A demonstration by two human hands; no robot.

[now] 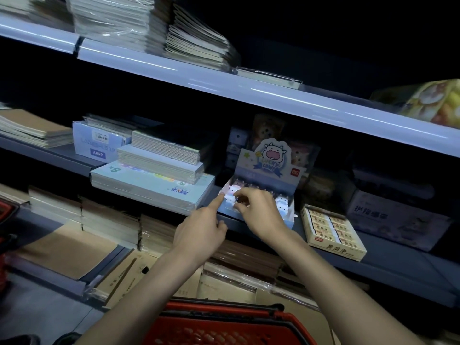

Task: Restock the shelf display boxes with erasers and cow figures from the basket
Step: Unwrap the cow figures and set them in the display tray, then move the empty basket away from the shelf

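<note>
Evidently caught mid-way through the cow portion of the job. Noted both hands working at the cow display box (288,221), centre-right of the frame, on the middle shelf (398,265).

Left hand (199,230): index finger extended and apart from the other, folded fingers; tip resting at the left front corner of the box, touching or just beside a pinkish cow figure (234,191). Nothing seen clamped in that hand.

Right hand (258,212): fingers curled down over the front row of the box. Could not tell whether closed on a figure or merely pressing the row into order; fingertips and anything beneath them hidden by the hand itself.

Status of the stock:
- Counted several figures already seated in the box, including a white cow figure (282,204) at the right front. Judged the box largely filled, but could not confirm the middle of the front row, covered by the right hand.
- Saw the eraser box (333,227), just right of the cow box, with its visible rows occupied. Judged that part done or nearly done.
- Saw the red basket (224,319) at lower centre, below the forearms. Could not make out its contents, so could not state the remaining stock.

Judged the remaining work as seating and straightening the last figures, then checking the basket for leftovers.
</note>
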